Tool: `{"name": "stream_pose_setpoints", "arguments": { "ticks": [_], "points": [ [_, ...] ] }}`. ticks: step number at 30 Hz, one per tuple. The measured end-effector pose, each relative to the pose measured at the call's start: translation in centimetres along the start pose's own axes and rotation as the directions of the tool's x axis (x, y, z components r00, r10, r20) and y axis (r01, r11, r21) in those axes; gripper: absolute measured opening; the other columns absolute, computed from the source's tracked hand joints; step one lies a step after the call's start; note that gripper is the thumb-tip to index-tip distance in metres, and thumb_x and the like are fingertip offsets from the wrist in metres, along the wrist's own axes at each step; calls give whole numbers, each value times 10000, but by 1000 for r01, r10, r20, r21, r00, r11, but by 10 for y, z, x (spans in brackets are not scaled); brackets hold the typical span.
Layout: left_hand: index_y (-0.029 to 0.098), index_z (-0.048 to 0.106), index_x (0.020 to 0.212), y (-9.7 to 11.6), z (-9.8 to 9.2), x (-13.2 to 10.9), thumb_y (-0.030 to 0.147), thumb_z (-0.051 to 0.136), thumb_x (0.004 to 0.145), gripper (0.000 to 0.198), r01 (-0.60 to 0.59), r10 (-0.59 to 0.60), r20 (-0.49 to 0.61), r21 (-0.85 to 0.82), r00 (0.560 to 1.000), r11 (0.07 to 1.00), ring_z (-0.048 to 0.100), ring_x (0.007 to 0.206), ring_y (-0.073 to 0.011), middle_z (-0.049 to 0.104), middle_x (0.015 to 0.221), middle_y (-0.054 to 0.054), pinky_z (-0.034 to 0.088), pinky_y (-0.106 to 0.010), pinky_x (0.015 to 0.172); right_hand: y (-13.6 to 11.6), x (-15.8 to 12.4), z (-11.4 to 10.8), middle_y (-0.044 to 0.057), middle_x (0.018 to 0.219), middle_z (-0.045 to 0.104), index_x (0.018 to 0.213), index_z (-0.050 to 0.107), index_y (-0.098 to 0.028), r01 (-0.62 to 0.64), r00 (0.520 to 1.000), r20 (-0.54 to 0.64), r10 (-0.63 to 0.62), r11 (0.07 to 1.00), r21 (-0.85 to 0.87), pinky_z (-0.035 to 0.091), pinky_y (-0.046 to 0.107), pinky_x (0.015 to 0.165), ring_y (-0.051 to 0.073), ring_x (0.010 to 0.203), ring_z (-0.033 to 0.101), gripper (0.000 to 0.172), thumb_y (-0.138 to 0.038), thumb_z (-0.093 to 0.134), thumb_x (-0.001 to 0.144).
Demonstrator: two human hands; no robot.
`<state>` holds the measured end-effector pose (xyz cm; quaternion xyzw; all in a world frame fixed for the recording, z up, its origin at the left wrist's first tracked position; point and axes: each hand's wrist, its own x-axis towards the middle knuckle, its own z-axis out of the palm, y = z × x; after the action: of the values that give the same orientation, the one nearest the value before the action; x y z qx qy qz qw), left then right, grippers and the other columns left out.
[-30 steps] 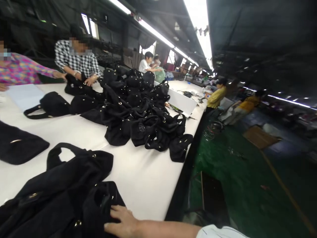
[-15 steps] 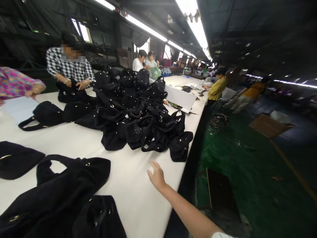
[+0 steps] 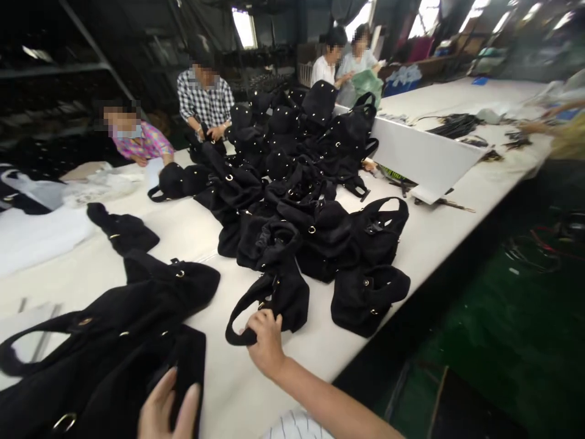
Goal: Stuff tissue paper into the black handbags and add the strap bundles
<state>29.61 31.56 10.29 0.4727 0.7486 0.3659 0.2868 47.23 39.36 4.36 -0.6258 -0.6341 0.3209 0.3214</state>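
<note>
My right hand (image 3: 265,341) is closed on the edge of a black handbag (image 3: 292,296), by its looped handle, at the near side of a big pile of black handbags (image 3: 278,177). Fingers apart, my left hand (image 3: 170,410) is at the bottom edge, over a nearer heap of black bags (image 3: 105,353) with gold-coloured rings; whether it touches them I cannot tell. Another black bag (image 3: 365,299) lies right of my right hand, near the table edge.
The white table (image 3: 320,360) runs away to the right. A white board (image 3: 420,155) stands behind the pile. Across the table are a person in a checked shirt (image 3: 205,100) and a person in a pink patterned sleeve (image 3: 153,143). Green floor (image 3: 493,317) lies right.
My right hand has gone from reaching over bare table to gripping a bag, which now lies nearer me. My left hand has come into view. The camera has turned to the right.
</note>
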Motion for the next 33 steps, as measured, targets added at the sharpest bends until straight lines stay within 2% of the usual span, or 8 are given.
{"name": "stream_pose_setpoints", "arguments": {
  "ticks": [6, 10, 15, 17, 19, 23, 28, 33],
  "points": [
    [110, 409, 1356, -9, 65, -28, 643, 696, 704, 890, 163, -139, 168, -142, 976, 976, 441, 1345, -391, 457, 1428, -248, 346, -550, 1150, -21, -54, 14, 9, 958, 684, 838, 647, -231, 80, 961, 187, -203, 853, 516, 375, 391, 953, 201, 1026, 552, 27, -204, 649, 837],
    [139, 440, 1340, -8, 55, -32, 594, 683, 747, 787, 114, -96, 119, -153, 988, 982, 451, 1348, -331, 497, 1411, -185, 356, -476, 1162, -26, -53, 6, 61, 1038, 699, 929, 669, -186, 99, 907, 233, -352, 713, 694, 431, 352, 1006, 202, 1041, 618, 173, -180, 675, 757],
    [173, 602, 1025, -5, 20, -24, 572, 568, 840, 441, 79, -60, 104, -190, 993, 979, 441, 1351, -335, 541, 1381, -168, 302, -509, 1175, -32, -47, -16, 44, 1466, 492, 1299, 608, -244, 231, 757, 401, -516, 785, 575, 382, 355, 1120, 204, 1358, 458, 683, -21, 503, 662],
    [193, 611, 985, -8, -1, -21, 562, 533, 865, 395, 99, -82, 99, -185, 992, 978, 480, 1319, -321, 578, 1355, -141, 306, -506, 1170, -23, -40, -26, 9, 1396, 561, 1155, 705, -267, 203, 891, 298, -342, 889, 411, 416, 329, 1096, 177, 1283, 534, 593, -16, 445, 685],
    [215, 628, 1053, -17, -25, -19, 573, 498, 877, 420, 139, -132, 56, -145, 990, 980, 501, 1298, -313, 603, 1336, -104, 302, -507, 1172, -3, -25, -39, 34, 1293, 628, 1059, 736, -241, 62, 997, 30, -71, 970, 235, 411, 348, 1104, 184, 1222, 571, 488, -44, 435, 730],
    [258, 633, 1116, -52, -66, -16, 589, 543, 843, 438, 129, -117, 99, -124, 988, 984, 521, 1276, -302, 636, 1290, -53, 317, -490, 1167, 50, 15, -75, 200, 1386, 509, 1247, 610, -102, -280, 896, -329, 296, 955, 98, 303, 490, 1147, 311, 1352, 411, 517, -118, 537, 736],
    [215, 621, 1116, -73, -66, -26, 554, 624, 804, 461, 108, -58, 231, -212, 971, 971, 581, 1198, -286, 659, 1227, -85, 392, -457, 1117, 83, 45, -81, 105, 981, 674, 1085, 630, -104, -519, 828, -179, 531, 848, 112, 493, 427, 898, 244, 958, 633, 390, -208, 708, 717],
    [205, 619, 1136, -61, -54, -30, 564, 625, 798, 493, 157, -118, 170, -238, 978, 959, 607, 1168, -285, 671, 1202, -87, 444, -440, 1074, 54, 50, -63, -1, 656, 588, 842, 576, -160, -511, 851, 7, 525, 825, 240, 474, 323, 650, 169, 636, 560, 142, -211, 635, 723]
  ]
}}
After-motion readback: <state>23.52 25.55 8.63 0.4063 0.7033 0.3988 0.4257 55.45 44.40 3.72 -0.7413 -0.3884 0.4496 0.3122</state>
